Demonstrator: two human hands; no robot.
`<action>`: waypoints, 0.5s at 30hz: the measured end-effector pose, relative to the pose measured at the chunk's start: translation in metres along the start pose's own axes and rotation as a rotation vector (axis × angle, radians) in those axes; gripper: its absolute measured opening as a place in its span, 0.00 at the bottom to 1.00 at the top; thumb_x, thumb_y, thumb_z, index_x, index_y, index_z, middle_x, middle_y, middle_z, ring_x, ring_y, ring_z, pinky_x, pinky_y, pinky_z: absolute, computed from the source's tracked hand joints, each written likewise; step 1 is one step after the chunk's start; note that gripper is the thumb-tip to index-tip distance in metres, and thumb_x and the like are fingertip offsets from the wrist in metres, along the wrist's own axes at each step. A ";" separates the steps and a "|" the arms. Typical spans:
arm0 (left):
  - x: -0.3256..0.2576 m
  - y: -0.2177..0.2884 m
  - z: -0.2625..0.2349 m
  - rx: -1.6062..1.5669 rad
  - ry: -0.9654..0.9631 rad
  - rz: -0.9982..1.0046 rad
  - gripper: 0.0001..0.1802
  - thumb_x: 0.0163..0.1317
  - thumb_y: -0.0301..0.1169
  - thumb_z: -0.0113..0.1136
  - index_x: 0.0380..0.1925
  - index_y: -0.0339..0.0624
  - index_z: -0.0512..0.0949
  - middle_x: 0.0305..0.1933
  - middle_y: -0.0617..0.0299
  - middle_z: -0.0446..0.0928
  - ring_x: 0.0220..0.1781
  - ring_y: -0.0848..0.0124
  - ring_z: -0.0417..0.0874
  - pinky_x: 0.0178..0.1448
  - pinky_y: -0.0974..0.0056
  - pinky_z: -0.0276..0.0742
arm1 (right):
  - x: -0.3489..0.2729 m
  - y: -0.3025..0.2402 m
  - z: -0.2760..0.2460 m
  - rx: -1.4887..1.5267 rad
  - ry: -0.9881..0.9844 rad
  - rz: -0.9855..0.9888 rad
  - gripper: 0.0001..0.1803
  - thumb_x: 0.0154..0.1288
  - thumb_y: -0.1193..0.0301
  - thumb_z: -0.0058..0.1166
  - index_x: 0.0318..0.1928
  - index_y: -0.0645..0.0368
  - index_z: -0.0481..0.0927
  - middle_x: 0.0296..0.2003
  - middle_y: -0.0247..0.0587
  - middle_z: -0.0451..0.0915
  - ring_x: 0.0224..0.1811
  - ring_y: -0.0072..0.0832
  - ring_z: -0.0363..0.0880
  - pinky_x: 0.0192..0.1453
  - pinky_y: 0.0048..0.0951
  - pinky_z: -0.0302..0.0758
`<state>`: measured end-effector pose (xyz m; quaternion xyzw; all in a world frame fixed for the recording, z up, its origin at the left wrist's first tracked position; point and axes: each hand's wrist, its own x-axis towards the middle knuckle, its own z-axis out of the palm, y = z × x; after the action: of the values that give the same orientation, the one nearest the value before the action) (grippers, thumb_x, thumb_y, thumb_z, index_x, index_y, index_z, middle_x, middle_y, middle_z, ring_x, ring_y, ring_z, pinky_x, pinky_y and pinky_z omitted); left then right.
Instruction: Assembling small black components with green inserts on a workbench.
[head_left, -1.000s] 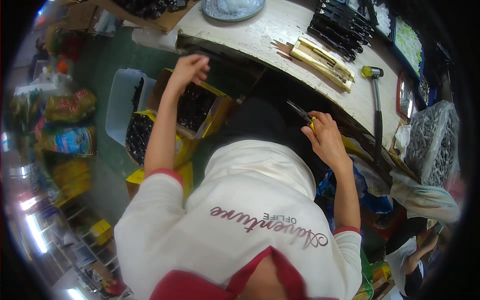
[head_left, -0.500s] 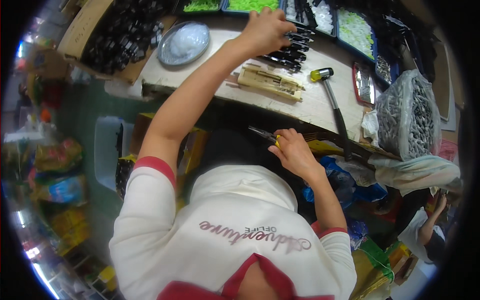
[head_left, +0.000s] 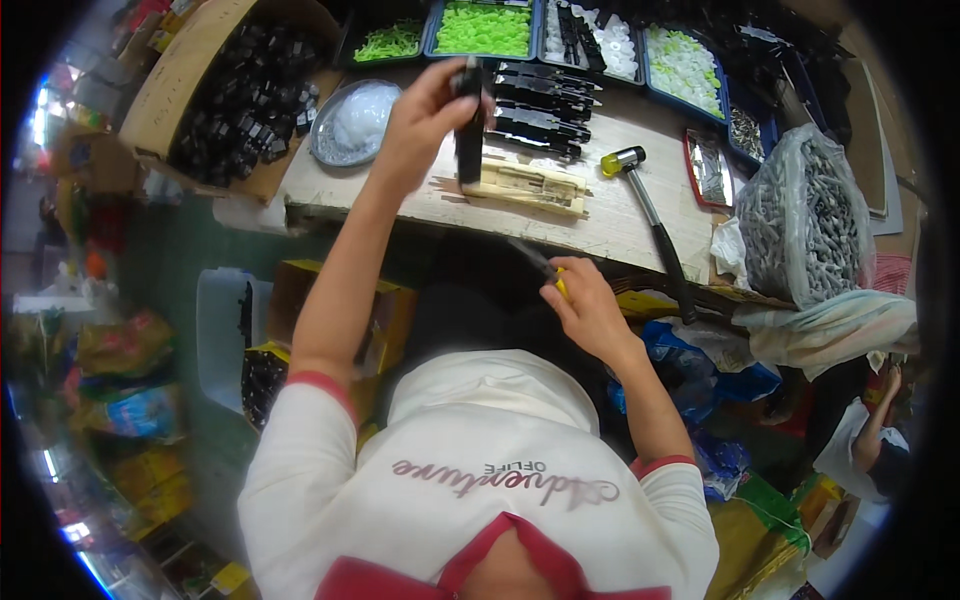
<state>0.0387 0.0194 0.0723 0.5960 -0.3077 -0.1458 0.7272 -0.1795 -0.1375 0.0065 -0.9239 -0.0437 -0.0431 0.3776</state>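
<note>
We hold a black plastic bar [head_left: 468, 125] upright in our left hand [head_left: 425, 115], fingers wrapped round its upper half, its lower end just above the pale wooden jig [head_left: 528, 187] lying on the workbench [head_left: 620, 225]. The bar looks stiff, light and fairly smooth, so we judge a grip near the top, as here, keeps it steady; it seems sturdy rather than fragile. Our left arm is stretched well forward over the bench's near edge, elbow almost straight. Our right hand [head_left: 590, 310] stays back, below that near edge, fingers curled tight round a yellow-handled tool [head_left: 545, 270] whose dark tip points up toward the bench. Behind the jig lie more black bars [head_left: 545, 100] in a row; right of it rests a yellow-headed mallet [head_left: 650, 215]
</note>
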 end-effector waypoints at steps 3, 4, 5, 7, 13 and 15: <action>-0.056 0.000 0.007 -0.123 0.018 -0.292 0.18 0.63 0.29 0.48 0.52 0.36 0.65 0.32 0.58 0.74 0.32 0.69 0.78 0.39 0.67 0.76 | 0.010 0.000 0.004 0.107 0.114 0.016 0.12 0.63 0.69 0.48 0.39 0.67 0.72 0.43 0.50 0.72 0.45 0.46 0.70 0.51 0.36 0.67; -0.071 -0.009 0.009 -0.112 0.001 -0.283 0.17 0.64 0.30 0.48 0.51 0.37 0.65 0.31 0.59 0.74 0.31 0.71 0.77 0.37 0.68 0.75 | 0.015 -0.004 0.001 0.115 0.106 -0.012 0.13 0.64 0.69 0.47 0.41 0.67 0.72 0.41 0.50 0.71 0.43 0.45 0.71 0.49 0.34 0.67; -0.086 -0.017 0.012 -0.101 -0.012 -0.274 0.16 0.65 0.31 0.48 0.51 0.38 0.66 0.29 0.60 0.74 0.29 0.73 0.77 0.34 0.70 0.75 | 0.018 -0.009 0.001 0.122 0.089 -0.016 0.13 0.64 0.69 0.47 0.41 0.67 0.72 0.41 0.50 0.71 0.43 0.45 0.71 0.49 0.34 0.67; -0.106 -0.016 0.023 0.044 0.075 -0.396 0.16 0.64 0.33 0.51 0.49 0.40 0.69 0.26 0.66 0.72 0.24 0.78 0.74 0.28 0.73 0.71 | 0.023 -0.015 0.001 0.160 0.063 -0.004 0.12 0.64 0.68 0.47 0.40 0.67 0.72 0.41 0.49 0.71 0.43 0.44 0.71 0.48 0.35 0.67; -0.126 -0.024 0.034 0.393 0.117 -0.157 0.14 0.61 0.32 0.55 0.43 0.36 0.73 0.26 0.57 0.75 0.24 0.68 0.76 0.30 0.68 0.71 | 0.026 -0.027 0.008 0.151 0.068 -0.079 0.13 0.64 0.67 0.48 0.38 0.67 0.73 0.41 0.49 0.72 0.43 0.43 0.71 0.48 0.34 0.68; -0.127 -0.027 0.035 0.466 0.126 -0.059 0.13 0.60 0.32 0.55 0.42 0.35 0.74 0.27 0.53 0.76 0.26 0.62 0.78 0.32 0.65 0.72 | 0.025 -0.029 0.009 0.137 0.066 -0.101 0.13 0.64 0.67 0.48 0.38 0.67 0.73 0.41 0.49 0.72 0.42 0.42 0.72 0.48 0.34 0.68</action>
<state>-0.0770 0.0591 0.0156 0.7645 -0.2693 -0.0544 0.5832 -0.1573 -0.1098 0.0228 -0.8906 -0.0808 -0.0896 0.4385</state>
